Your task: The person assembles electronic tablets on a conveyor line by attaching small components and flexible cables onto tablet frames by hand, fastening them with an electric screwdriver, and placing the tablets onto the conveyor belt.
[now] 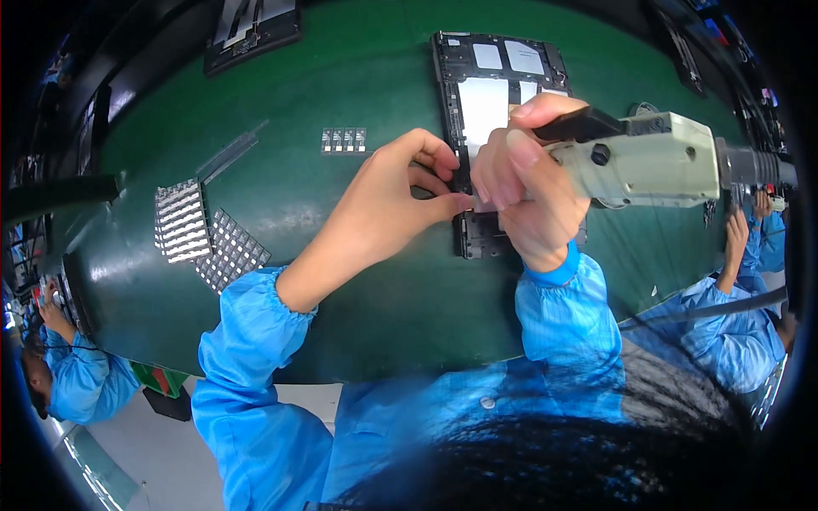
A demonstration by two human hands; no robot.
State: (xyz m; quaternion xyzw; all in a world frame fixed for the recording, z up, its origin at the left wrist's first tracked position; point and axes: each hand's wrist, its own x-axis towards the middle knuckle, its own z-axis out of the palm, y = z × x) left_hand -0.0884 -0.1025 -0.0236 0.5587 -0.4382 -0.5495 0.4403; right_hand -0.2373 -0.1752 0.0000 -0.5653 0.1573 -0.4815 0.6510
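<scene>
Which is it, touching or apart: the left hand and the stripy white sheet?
Apart. The head view shows green table all the way between the left hand and the stripy white sheet.

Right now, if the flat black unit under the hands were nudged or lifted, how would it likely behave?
The flat black unit would probably not roll or tip, lying broad and flat on the green table. Pushed, it may slide, as the table has a sheen. Its boxy thickness suggests it would lift stiffly rather than sag.
</scene>
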